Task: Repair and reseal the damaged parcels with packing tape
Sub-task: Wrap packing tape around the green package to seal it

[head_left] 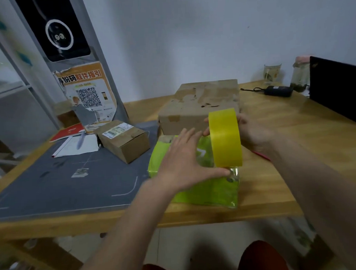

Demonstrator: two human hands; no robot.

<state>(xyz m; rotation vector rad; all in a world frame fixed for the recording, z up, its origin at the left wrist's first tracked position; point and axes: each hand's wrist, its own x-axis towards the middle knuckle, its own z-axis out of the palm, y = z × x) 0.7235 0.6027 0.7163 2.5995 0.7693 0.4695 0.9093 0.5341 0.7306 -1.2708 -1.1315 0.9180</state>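
A bright green parcel (208, 191) lies on the wooden table (276, 155) near its front edge. My right hand (252, 131) grips a yellow roll of packing tape (225, 138) and holds it upright over the parcel's right side. A clear strip of tape runs from the roll down onto the parcel. My left hand (184, 163) lies flat on the parcel with fingers spread, its thumb pressing the tape end by the roll's base. A large brown cardboard box (200, 105) stands just behind the parcel. A small brown box (123, 140) with a label sits to the left.
A grey mat (63, 184) covers the table's left part, with papers and a pen (80, 140) at its back. A laptop (336, 89), a power adapter (278, 90) and two glass jars (272, 73) stand at the back right. A kiosk post (67, 47) rises at back left.
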